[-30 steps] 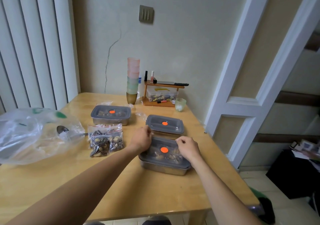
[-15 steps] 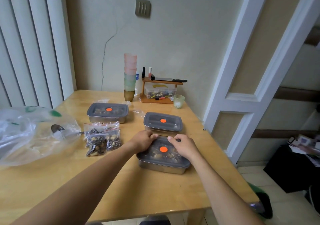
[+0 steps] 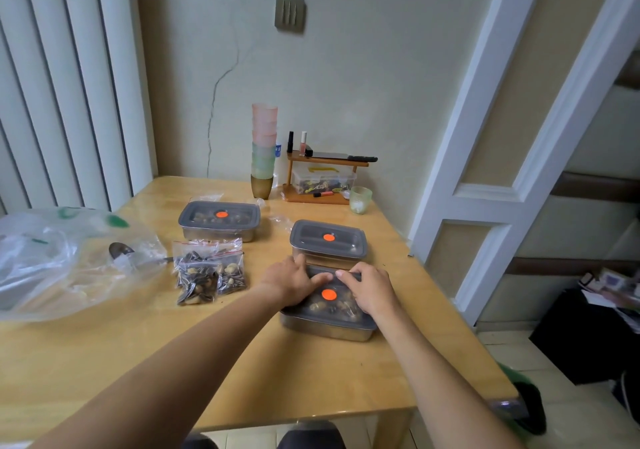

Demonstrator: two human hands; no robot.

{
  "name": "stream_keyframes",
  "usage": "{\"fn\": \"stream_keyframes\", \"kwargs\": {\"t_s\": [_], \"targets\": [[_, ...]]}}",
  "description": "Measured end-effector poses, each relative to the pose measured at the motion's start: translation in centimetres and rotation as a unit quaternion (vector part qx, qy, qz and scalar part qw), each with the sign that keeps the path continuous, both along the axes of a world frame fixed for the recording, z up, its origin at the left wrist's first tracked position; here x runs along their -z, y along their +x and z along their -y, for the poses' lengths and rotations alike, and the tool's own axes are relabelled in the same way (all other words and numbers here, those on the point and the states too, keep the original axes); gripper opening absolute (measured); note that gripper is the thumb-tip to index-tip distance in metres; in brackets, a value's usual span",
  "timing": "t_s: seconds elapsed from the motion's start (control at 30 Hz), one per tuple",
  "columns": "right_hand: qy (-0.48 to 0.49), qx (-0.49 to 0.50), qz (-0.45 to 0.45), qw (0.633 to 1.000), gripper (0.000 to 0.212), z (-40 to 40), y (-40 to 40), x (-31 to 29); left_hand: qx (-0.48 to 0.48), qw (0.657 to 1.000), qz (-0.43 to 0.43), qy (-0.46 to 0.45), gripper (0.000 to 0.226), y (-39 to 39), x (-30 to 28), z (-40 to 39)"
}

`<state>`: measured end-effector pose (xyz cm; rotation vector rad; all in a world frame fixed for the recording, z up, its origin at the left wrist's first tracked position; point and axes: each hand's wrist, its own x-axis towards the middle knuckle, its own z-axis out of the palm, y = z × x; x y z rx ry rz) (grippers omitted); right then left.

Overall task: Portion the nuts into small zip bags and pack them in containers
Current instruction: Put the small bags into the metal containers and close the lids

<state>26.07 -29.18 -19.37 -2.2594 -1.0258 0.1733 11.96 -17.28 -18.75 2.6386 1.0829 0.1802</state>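
- Wooden table [image 3: 242, 362] against a cracked wall carries everything.
- Nearest steel container [image 3: 327, 327], just in front of a second lidded container [image 3: 329, 241], looks stiff; likely best gripped by its metal sides.
- Grey lid [image 3: 330, 313] is probably flexible: both the left hand [image 3: 294, 280] and the right hand [image 3: 372, 287] press flat-fingered on it, grasping nothing.
- Filled zip bags [image 3: 209, 270], left of that container, look soft, light, slippery.

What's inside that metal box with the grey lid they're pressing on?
Through the cloudy lid of the nearest container, brownish nuts show dimly. Whether they sit in zip bags is unclear, since the left hand and right hand cover much of it.
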Motion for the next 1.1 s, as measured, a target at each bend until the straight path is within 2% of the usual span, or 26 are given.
{"fn": "stream_keyframes", "kwargs": {"t_s": [0.1,0.17,0.23,0.3,0.4,0.53,0.67,0.77,0.83,0.9,1.03,1.1], "targets": [[-0.033,0.040,0.049,0.997,0.050,0.3,-0.9,-0.5,-0.041,0.999,-0.020,0.011,0.085,0.0,-0.5,0.8],[-0.097,0.106,0.075,0.987,0.072,0.8,-1.6,-0.7,-0.115,0.993,-0.014,-0.002,0.088,-0.3,-0.7,1.5],[-0.143,0.156,0.031,0.977,0.085,1.3,-2.0,-1.1,-0.172,0.983,-0.024,-0.053,0.088,-0.9,-1.2,2.3],[-0.162,0.158,-0.008,0.974,0.083,1.5,-1.9,-1.3,-0.164,0.980,-0.043,-0.108,0.082,-1.3,-1.6,2.5],[-0.159,0.148,-0.017,0.976,0.070,1.2,-2.3,-2.2,-0.147,0.969,-0.016,-0.196,0.062,-2.4,-2.8,2.1],[-0.106,0.127,-0.031,0.986,0.056,-1.2,-3.7,-4.7,-0.154,0.963,0.082,-0.205,0.046,-4.7,-4.5,-0.7],[-0.013,0.092,-0.069,0.993,0.069,-5.4,-6.4,-7.4,-0.182,0.955,0.195,-0.127,0.059,-7.5,-6.0,-4.8],[0.042,0.061,-0.122,0.990,0.081,-9.2,-8.6,-7.9,-0.223,0.928,0.276,-0.117,0.062,-9.7,-6.6,-8.1],[0.069,0.028,-0.147,0.986,0.071,-12.1,-9.7,-6.9,-0.239,0.907,0.327,-0.115,0.055,-10.9,-6.4,-10.1],[0.097,0.003,-0.176,0.980,0.059,-14.9,-10.2,-5.9,-0.271,0.893,0.341,-0.115,0.035,-11.7,-5.9,-11.9],[0.103,-0.046,-0.180,0.977,0.057,-19.8,-10.3,-5.6,-0.312,0.861,0.378,-0.137,0.035,-12.2,-4.9,-15.8],[0.101,-0.074,-0.181,0.976,0.059,-21.8,-10.2,-5.3,-0.325,0.856,0.379,-0.133,0.032,-12.3,-4.2,-17.8]]}}
